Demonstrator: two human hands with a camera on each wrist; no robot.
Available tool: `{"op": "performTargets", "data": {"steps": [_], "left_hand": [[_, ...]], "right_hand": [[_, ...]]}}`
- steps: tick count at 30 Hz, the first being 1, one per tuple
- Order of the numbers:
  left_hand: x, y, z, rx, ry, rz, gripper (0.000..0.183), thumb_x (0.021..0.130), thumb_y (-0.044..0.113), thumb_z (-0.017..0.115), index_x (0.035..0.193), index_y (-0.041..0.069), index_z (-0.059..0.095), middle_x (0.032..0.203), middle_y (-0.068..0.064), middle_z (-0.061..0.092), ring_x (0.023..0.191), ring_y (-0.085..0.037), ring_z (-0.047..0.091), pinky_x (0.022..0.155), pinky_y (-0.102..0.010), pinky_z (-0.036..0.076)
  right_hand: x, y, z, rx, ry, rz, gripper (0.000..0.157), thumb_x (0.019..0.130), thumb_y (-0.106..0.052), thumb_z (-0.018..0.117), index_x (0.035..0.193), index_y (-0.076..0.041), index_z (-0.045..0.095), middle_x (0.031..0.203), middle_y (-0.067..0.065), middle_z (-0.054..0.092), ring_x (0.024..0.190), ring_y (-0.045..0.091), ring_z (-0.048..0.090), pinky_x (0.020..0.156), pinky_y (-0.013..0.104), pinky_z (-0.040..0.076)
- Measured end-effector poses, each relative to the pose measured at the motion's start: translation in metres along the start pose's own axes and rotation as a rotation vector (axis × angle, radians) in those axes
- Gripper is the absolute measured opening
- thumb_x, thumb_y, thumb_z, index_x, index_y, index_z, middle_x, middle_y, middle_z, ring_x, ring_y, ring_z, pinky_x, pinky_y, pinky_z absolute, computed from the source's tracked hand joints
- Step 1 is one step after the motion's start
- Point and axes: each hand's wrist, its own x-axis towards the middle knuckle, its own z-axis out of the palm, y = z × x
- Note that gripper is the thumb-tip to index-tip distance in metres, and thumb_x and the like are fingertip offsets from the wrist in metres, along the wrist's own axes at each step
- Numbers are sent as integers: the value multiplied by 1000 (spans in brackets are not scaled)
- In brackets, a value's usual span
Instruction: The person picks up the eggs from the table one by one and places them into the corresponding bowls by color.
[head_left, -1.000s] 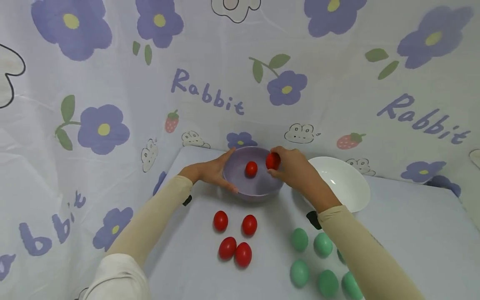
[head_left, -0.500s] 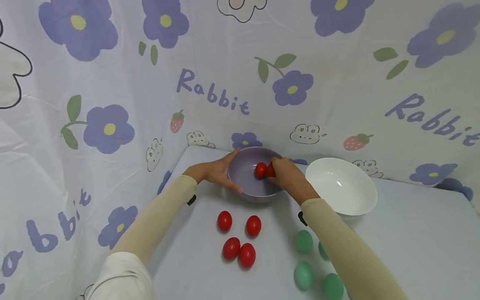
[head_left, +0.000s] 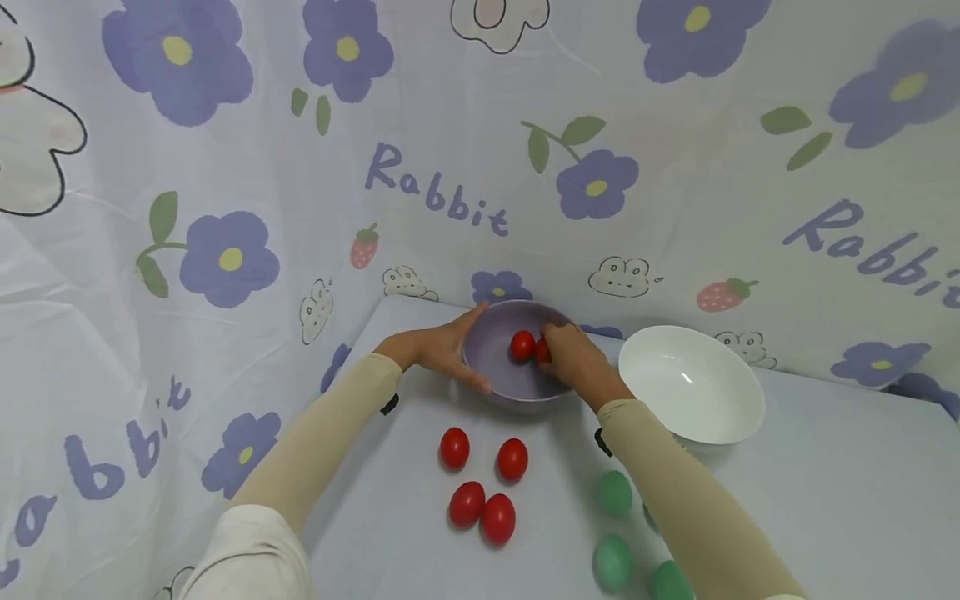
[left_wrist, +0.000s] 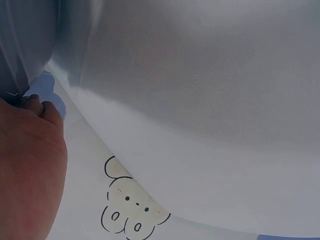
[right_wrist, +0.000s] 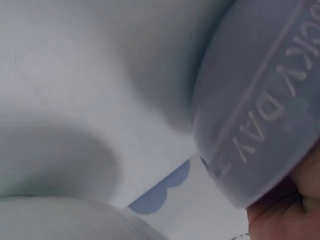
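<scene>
On head cam I see R hand point(head_left: 576, 360) pinching a red egg point(head_left: 543, 350) in the purple bowl point(head_left: 498, 368); L hand point(head_left: 442, 347), thumb & fingers apart, touches its L side. R wrist cam (egg's hidden there) adds "DAY" lettering point(right_wrist: 268, 107).

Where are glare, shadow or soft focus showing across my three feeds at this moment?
Head: a small bright glint inside the white bowl; left wrist: a broad soft-edged shadow over the tabletop, with the left hand looking dim; right wrist: shadow beside the purple bowl, its raised lettering legible but cut off, the white bowl's edge slightly soft.
</scene>
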Motion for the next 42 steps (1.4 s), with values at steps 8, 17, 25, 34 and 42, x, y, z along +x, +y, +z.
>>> {"op": "performTargets", "data": {"steps": [8, 17, 25, 34, 42], "left_hand": [[1, 1, 2, 13, -14, 5, 155, 66, 73, 90, 170, 20, -12, 176, -6, 11, 156, -28, 26, 124, -50, 34], [0, 2, -4, 17, -4, 10, 155, 66, 73, 90, 170, 20, -11, 176, -4, 10, 157, -27, 24, 125, -50, 32], [1, 0, -1, -7, -2, 2, 157, 64, 73, 91, 170, 21, -12, 177, -4, 10, 158, -27, 23, 125, -51, 31], [3, 1, 3, 15, -1, 8, 156, 65, 74, 91, 170, 21, -11, 175, -6, 13, 155, -28, 27, 124, -52, 34], [1, 1, 1, 34, 0, -7, 156, 64, 77, 89, 170, 23, -12, 176, -5, 11, 156, -27, 25, 124, -52, 34]], "right_hand": [[5, 4, 12, 14, 18, -17, 44, 95, -14, 82, 131, 2, 62, 112, 17, 73, 97, 27, 69, 88, 42, 62], [9, 1, 11, 4, 42, -31, 47, 97, -16, 79, 136, 1, 61, 114, 18, 74, 98, 27, 70, 91, 44, 62], [6, 1, 14, 15, 29, 0, 52, 96, -17, 81, 140, -1, 58, 122, 19, 73, 106, 30, 70, 97, 46, 60], [-5, 1, 6, 44, 70, -11, 60, 96, -14, 79, 149, 0, 53, 132, 21, 69, 115, 33, 69, 102, 49, 57], [-43, -17, -41, 198, 194, -33, 70, 100, -19, 75, 161, -8, 43, 152, 19, 58, 136, 41, 59, 111, 57, 49]]}}
